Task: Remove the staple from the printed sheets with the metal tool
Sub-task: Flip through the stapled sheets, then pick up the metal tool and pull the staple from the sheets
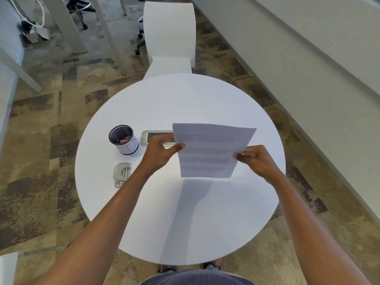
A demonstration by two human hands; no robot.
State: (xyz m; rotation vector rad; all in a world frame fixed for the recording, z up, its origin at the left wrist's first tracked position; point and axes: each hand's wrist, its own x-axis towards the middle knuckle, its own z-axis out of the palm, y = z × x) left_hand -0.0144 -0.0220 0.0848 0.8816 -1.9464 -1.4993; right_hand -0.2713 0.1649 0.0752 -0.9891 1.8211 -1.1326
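Observation:
The printed sheets (209,151) are held up in the air above the round white table (181,212), text facing me. My left hand (162,153) pinches their left edge with the thumb on the front. My right hand (255,159) grips the right edge near the lower corner. A grey metal tool (121,174) lies flat on the table at the left, apart from both hands. I cannot make out the staple.
A black mesh cup (123,139) with small items inside stands left of the sheets. A silver panel (152,137) set in the table is partly hidden behind my left hand. A white chair (169,38) stands beyond the table's far edge.

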